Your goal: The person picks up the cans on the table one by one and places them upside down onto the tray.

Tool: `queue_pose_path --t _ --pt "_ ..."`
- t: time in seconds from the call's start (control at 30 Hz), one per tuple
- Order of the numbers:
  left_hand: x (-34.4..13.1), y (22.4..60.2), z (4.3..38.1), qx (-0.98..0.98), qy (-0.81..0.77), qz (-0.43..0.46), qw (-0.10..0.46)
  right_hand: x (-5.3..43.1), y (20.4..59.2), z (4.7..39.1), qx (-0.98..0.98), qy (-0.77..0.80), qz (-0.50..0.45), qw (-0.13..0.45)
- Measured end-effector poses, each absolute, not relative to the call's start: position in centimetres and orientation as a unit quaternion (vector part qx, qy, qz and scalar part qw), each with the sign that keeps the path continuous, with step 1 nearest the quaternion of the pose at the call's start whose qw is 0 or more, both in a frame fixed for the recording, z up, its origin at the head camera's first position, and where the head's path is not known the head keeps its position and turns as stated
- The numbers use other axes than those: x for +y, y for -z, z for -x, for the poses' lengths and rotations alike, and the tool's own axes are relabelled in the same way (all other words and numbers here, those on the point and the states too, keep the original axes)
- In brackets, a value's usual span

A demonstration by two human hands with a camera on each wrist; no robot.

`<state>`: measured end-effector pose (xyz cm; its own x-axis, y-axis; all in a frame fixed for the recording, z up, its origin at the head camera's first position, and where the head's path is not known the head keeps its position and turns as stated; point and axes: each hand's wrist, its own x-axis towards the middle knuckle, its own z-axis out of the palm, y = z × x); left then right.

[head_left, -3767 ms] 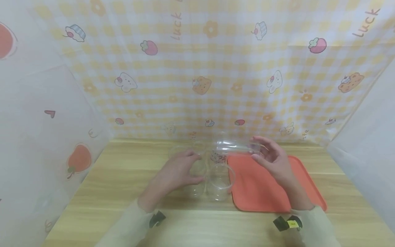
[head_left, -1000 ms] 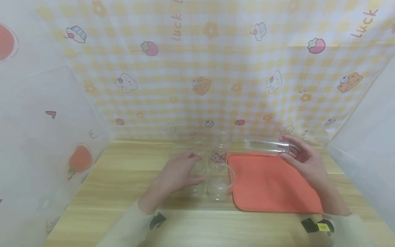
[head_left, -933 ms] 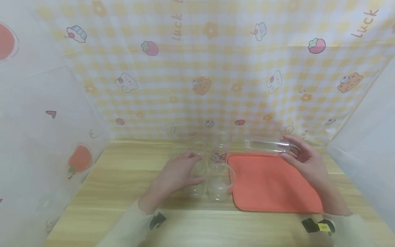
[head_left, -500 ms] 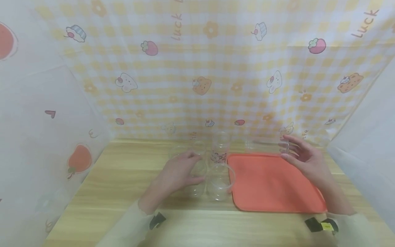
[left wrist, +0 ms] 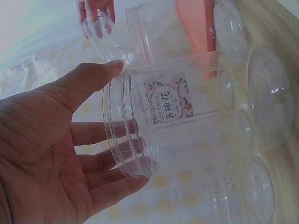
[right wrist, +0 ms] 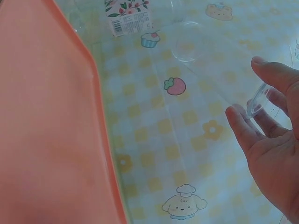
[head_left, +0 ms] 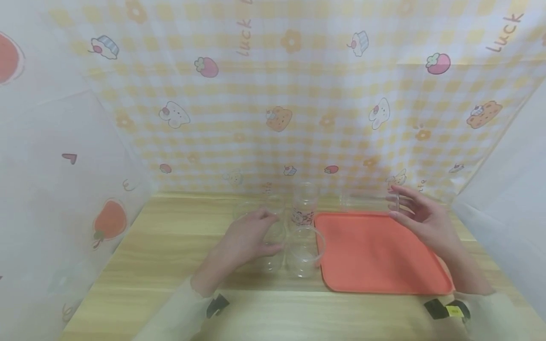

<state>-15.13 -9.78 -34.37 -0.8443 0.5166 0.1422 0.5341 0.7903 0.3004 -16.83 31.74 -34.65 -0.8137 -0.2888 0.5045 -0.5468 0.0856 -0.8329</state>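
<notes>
Left grip (head_left: 244, 237) clasps an upright jar (left wrist: 205, 144), right grip (head_left: 420, 218) a sideways jar (head_left: 367, 201) (both widely curled)

**That yellow-checked backdrop (head_left: 290, 94) was seriously cute**

So I was standing there, and the whole thing was covered in strawberries (head_left: 206, 67), cupcakes (head_left: 104, 46), orange flowers (head_left: 292, 40) and the word "luck" (head_left: 505, 31). Below it was a pale wood-grain table (head_left: 170, 255). A whitish sheet (head_left: 47, 189) ran down the left, printed with a little heart (head_left: 69, 157), and a plain-looking pale panel (head_left: 507, 189) closed off the right.
</notes>
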Motion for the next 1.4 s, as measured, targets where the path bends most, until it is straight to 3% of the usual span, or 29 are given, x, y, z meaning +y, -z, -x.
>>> queue_pose_path --t 1.4 --pt "-10.0 34.6 15.0 -0.941 0.174 0.289 0.038 33.1 31.8 18.1 -0.861 -0.386 -0.307 0.12"
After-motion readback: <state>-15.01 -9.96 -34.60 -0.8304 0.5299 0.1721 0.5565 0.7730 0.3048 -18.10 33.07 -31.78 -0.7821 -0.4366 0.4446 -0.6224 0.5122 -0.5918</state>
